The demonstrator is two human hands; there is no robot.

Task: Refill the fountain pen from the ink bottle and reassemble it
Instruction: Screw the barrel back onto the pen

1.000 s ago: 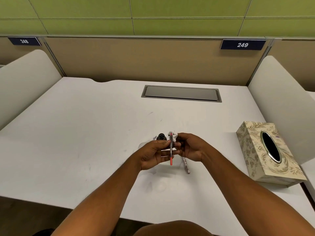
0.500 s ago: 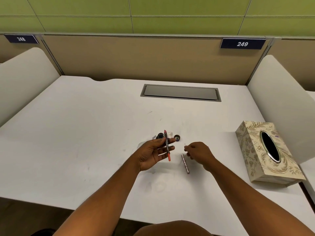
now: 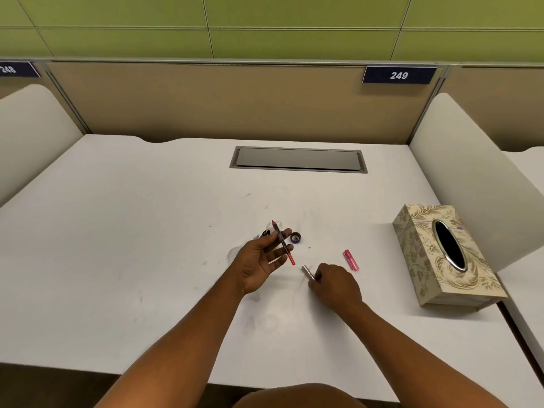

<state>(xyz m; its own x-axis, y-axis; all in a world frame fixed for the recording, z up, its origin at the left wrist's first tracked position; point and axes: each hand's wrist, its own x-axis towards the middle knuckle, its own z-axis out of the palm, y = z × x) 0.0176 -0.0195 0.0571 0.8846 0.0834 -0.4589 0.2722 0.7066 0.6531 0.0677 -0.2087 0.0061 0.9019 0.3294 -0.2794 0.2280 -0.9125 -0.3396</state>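
My left hand (image 3: pixel 260 260) holds the pen's inner section (image 3: pixel 283 244), a thin dark tube with a red end and a pinkish nib pointing away from me. The ink bottle (image 3: pixel 267 232) stands just behind my left fingers, mostly hidden. Its dark cap (image 3: pixel 295 237) lies open side up to the right of it. My right hand (image 3: pixel 334 282) rests on the table with its fingers closed on the silver pen barrel (image 3: pixel 308 272), which lies on the surface. A pink pen cap (image 3: pixel 351 260) lies on the table to the right of that hand.
A patterned tissue box (image 3: pixel 441 254) stands at the right of the white desk (image 3: pixel 117 245). A grey cable hatch (image 3: pixel 298 159) sits in the desk's far middle. Curved white dividers (image 3: pixel 471 172) flank both sides, and a beige partition runs along the back.
My right hand let go of the pen section and a white tissue, dropped toward me and closed on the silver barrel. The pink cap came into view. My left hand still holds the section.
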